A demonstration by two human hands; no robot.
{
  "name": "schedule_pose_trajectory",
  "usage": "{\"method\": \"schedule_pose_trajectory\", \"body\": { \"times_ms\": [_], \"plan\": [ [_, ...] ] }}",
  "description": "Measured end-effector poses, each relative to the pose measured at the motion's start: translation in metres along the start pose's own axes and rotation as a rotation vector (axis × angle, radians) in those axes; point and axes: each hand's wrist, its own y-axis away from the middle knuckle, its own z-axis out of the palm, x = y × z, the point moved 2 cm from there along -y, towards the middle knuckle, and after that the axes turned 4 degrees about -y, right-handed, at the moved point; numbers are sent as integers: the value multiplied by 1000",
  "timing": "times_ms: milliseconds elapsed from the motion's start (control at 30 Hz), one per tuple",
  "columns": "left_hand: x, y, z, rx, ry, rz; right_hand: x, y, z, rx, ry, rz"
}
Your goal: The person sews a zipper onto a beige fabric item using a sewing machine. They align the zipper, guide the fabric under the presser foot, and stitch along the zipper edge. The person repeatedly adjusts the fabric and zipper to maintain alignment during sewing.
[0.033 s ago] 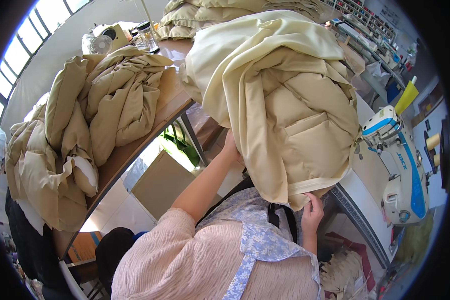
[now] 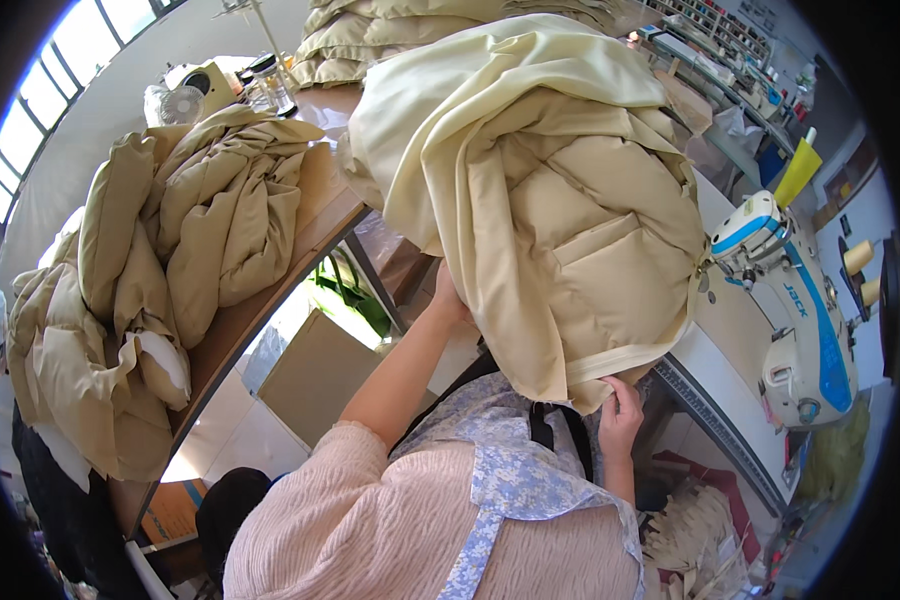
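Toward two o'clock from the centre of the view lies a tan quilted puffer garment (image 2: 620, 235), bunched up, its smooth cream fabric (image 2: 515, 75) folded over the upper part; the folds hide its overall shape, so I cannot tell which panel faces up. At four o'clock the right hand (image 2: 622, 412) holds the garment's lower edge narrowly between thumb and fingers, beside a pale strip (image 2: 615, 362) too indistinct to identify as tape or zip. Almost at the centre, the left hand (image 2: 449, 292) reaches under the garment's near left side; its fingers are covered, so I cannot tell whether they grip or lie spread.

Close to three o'clock stands a white-and-blue sewing machine (image 2: 810, 320), its needle area difficult to make out beside the garment. Past it, near the dark rim of the lens, are thread cones (image 2: 856, 258), partly cut off from sight. Between nine and ten o'clock, a second tan puffer heap (image 2: 195, 235) spills over the edge of a brown tabletop (image 2: 325, 195), concealing much of it. Around ten o'clock a small fan (image 2: 180, 106) shows only partly behind that heap. Just before twelve, a stack of tan quilted pieces (image 2: 400, 35) is cropped by the upper edge. Between four and five, pale fabric scraps (image 2: 692, 540) lie tangled in shadow, their separate pieces hard to count.
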Motion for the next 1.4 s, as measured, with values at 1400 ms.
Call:
{"method": "schedule_pose_trajectory", "body": {
  "times_ms": [1400],
  "plan": [
    [-65,117,174,-1031,-1529,379,-5,6,-25,-122,-414,368]
  ]
}}
